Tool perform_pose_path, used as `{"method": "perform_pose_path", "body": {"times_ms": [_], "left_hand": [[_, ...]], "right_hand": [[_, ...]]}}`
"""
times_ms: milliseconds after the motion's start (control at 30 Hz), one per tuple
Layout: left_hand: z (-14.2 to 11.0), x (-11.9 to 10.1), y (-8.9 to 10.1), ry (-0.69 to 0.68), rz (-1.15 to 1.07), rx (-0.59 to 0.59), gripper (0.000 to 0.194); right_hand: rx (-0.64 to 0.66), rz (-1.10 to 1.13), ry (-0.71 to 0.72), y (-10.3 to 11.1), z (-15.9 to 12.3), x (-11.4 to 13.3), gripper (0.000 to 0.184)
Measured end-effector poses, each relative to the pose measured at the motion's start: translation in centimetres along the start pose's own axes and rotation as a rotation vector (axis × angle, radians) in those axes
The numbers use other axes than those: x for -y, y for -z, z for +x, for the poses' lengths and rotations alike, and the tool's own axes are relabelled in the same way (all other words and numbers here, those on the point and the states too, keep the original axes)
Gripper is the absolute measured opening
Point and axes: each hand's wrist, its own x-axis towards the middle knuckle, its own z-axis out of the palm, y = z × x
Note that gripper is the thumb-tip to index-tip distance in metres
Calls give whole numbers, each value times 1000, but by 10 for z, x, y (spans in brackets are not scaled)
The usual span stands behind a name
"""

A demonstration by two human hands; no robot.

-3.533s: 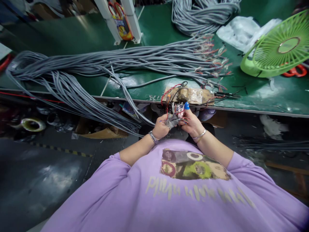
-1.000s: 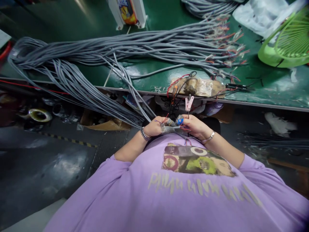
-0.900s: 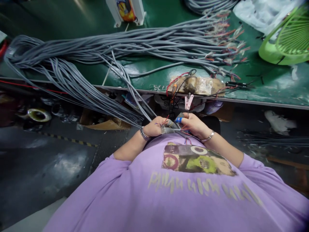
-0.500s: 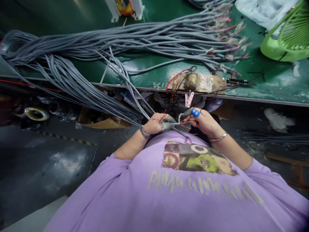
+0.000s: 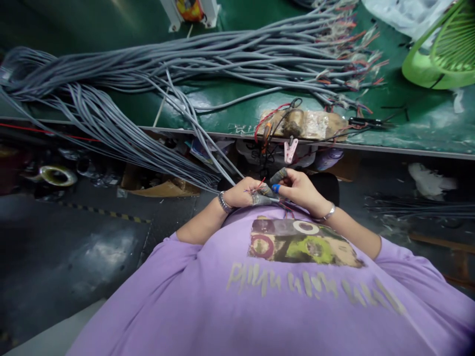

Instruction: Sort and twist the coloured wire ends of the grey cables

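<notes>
My left hand (image 5: 245,193), with grey coverings on its finger and thumb, is closed around the end of a grey cable (image 5: 273,200). Thin red wires stick up from between its fingers. Just to the right, my right hand (image 5: 302,192) is curled, its covered index finger and blue-wrapped thumb drawn close together by the cable end. Whatever those fingertips hold is too small to make out. Loose coloured wires (image 5: 287,208) hang below the hands, against the purple shirt.
A large bundle of grey cables (image 5: 148,64) with stripped ends lies across the green table (image 5: 218,118), part drooping over its edge. A taped cardboard strip (image 5: 308,123) sits at that edge, near a pink clothes peg (image 5: 290,151). A lime-green plastic frame (image 5: 419,69) stands right.
My right hand has moved left towards my left hand, and its fingers have come off the spread wires at the cable end. My left hand has shifted slightly right and down, still gripping the cable.
</notes>
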Motion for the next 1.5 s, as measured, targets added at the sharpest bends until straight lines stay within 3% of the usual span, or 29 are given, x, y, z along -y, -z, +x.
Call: {"method": "perform_pose_path", "body": {"times_ms": [100,200,367,667,1233,1500], "left_hand": [[-1,-1,0,-17,1,-3,34],[-1,-1,1,-60,23,-100,34],[0,4,3,-53,29,-168,36],[4,9,3,-101,67,-179,35],[3,21,2,-111,34,-286,34],[5,20,-1,-122,-1,-347,40]], "right_hand": [[-159,61,36,8,10,-7,21],[-207,124,10,20,11,-8,29],[-135,161,-76,31,-2,-1,39],[44,280,-141,20,-9,11,48],[-48,296,-97,22,-11,6,48],[36,359,-19,17,-14,1,41]]}}
